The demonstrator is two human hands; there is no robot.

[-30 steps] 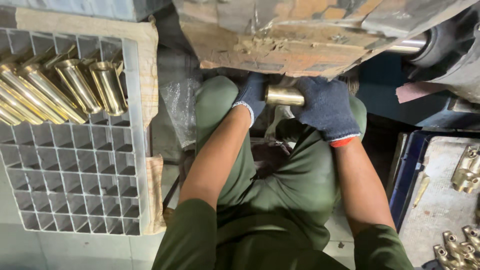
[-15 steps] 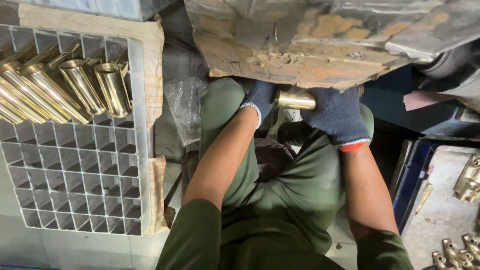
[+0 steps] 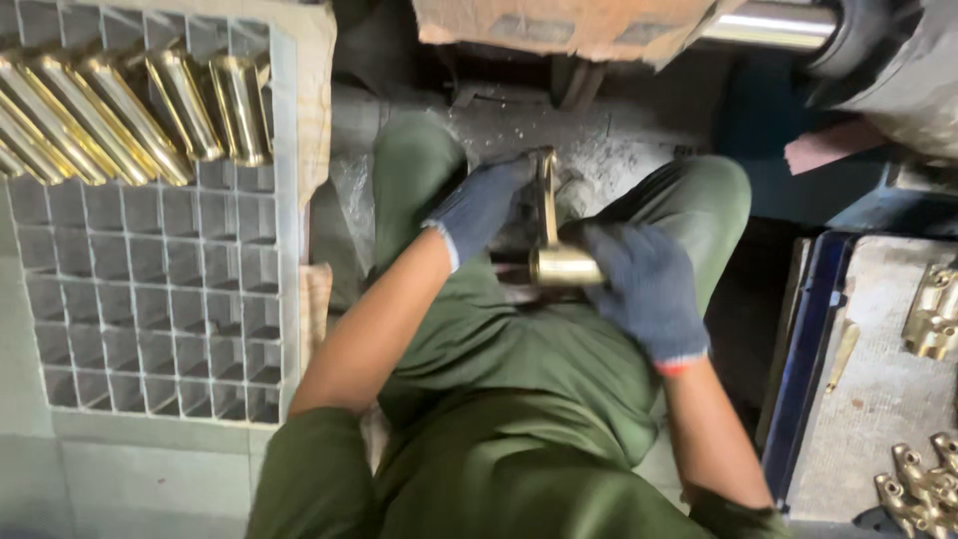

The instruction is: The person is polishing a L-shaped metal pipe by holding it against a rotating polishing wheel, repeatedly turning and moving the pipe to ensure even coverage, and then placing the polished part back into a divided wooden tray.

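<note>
A: So, from the head camera, how many hands are at work?

B: Two, both in dark gloves. The right hand [image 3: 647, 289] is curled around a short brass cylinder [image 3: 565, 266], which sits over the lap between the knees. The left hand [image 3: 481, 205] has its fingers bent against a thin brass rod [image 3: 547, 200] that stands up from the cylinder.

A: And the brass stock on the left?

B: About seven long brass tubes [image 3: 130, 115] lie slanted in the top rows of a grey grid crate [image 3: 160, 299]; those at the far edge are cut off, so the count is rough. The cells below them hold nothing I can see.

A: Anything on the right?

B: A grey tray [image 3: 878, 399] with a blue rim holds one brass fitting [image 3: 933, 309] near its upper edge and a cluster of small ones [image 3: 923, 489] at the bottom corner; how many is unclear.

A: What crowds the hands?

B: Worn cardboard [image 3: 569, 25] hangs overhead beside a shiny steel shaft [image 3: 768, 25]. The green-trousered knees flank both hands closely.
</note>
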